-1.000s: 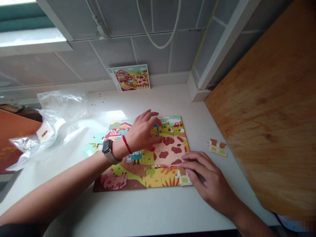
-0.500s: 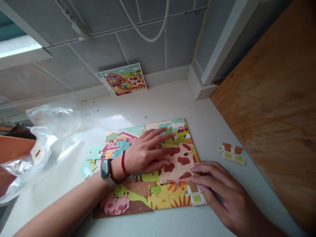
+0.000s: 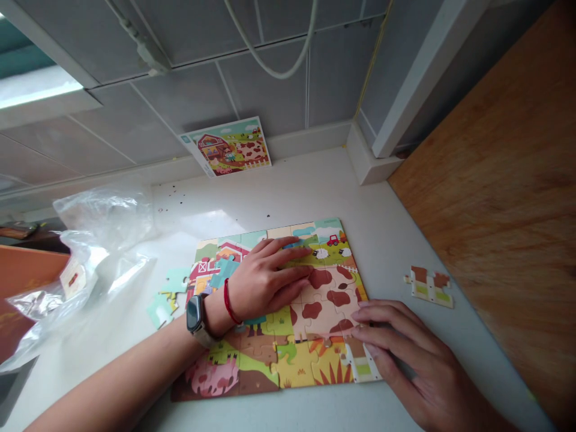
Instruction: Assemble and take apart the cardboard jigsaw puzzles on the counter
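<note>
Touching puzzle (image 3: pixel 288 324); both hands (image 3: pixel 265 279)

Before us on the counter (image 3: pixel 310 192) lies the puzzle (image 3: pixel 256 381), with our left hand (image 3: pixel 265 279) over its middle and our right hand (image 3: pixel 411 342) at its near right corner. Right of it, between puzzle and panel (image 3: pixel 490 210), we have two pieces (image 3: pixel 429 286); just beside its left edge lie more pieces (image 3: pixel 168 294), and a loose piece (image 3: pixel 222 273) sits on its left part. Farther left we see the bag (image 3: pixel 108 219), partly over the box (image 3: pixel 29 306). Behind the puzzle, the card (image 3: pixel 229 147) leans against the wall (image 3: pixel 265 90), specks (image 3: pixel 171 198) to its front left
</note>
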A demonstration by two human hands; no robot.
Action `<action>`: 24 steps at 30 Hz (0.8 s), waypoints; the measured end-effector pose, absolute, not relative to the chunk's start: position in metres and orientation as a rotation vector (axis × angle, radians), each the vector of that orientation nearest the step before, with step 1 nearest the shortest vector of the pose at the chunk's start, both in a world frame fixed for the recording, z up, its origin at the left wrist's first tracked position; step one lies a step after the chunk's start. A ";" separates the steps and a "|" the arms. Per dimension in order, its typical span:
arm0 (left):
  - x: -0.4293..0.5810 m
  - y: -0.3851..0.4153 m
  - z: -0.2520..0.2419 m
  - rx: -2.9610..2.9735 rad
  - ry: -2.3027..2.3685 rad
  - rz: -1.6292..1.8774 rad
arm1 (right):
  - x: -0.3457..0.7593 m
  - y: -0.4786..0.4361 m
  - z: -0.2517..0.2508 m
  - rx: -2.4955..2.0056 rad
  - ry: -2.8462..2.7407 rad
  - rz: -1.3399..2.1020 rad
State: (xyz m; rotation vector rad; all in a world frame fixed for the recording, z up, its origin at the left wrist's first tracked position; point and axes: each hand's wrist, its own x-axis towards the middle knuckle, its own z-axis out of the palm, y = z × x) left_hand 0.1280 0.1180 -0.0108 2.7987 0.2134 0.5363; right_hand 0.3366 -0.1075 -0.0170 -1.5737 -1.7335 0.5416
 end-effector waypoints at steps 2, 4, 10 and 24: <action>0.128 0.118 -0.011 2.799 0.212 0.537 | 0.336 -0.107 -0.016 -1.574 -1.725 0.551; 0.129 0.117 -0.011 2.801 0.212 0.527 | 0.336 -0.107 -0.015 -1.570 -1.718 0.556; 0.129 0.115 -0.009 2.794 0.226 0.481 | 0.334 -0.105 -0.015 -1.571 -1.698 0.543; -0.018 0.056 0.026 2.675 0.705 0.523 | 0.331 -0.102 -0.015 -1.532 -1.704 0.459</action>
